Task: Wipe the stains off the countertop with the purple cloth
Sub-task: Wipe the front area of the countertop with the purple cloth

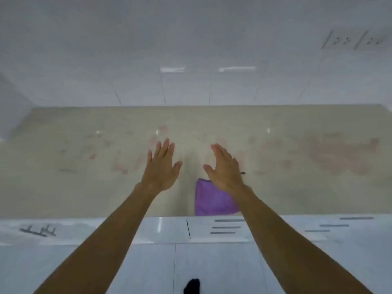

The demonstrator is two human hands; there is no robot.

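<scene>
**Ana:** Beige stone countertop (63,194) against a white tiled wall (191,49), and reddish stains (343,155) smeared across most of it, heaviest on the right side. Faint pink streaks (121,166) on the left too. The whole picture is blurred, so I can't make out their edges.

**Ben:** Where's the purple cloth (212,200)?

**Ana:** Lying flat at the near edge of the counter, about centre, partly under the right forearm in this view. Nobody is holding it. My guess is it sits at the front edge because that's within easy reach.

**Ben:** And the hands?

**Ana:** Both empty. The left hand (162,166) is spread wide, palm down, fingers fanned out. The right hand (224,168) is loosely cupped, thumb out to the side, just beyond the cloth's far edge. They sit near each other with a gap between, both over the counter; whether either touches the stone I can't tell.

**Ben:** So wiping hasn't begun?

**Ana:** Judging by the marks all over and the cloth lying loose, no. The right hand is closest, so I'd expect it to draw back and take the cloth, then work on the heavy patch at right.
</scene>
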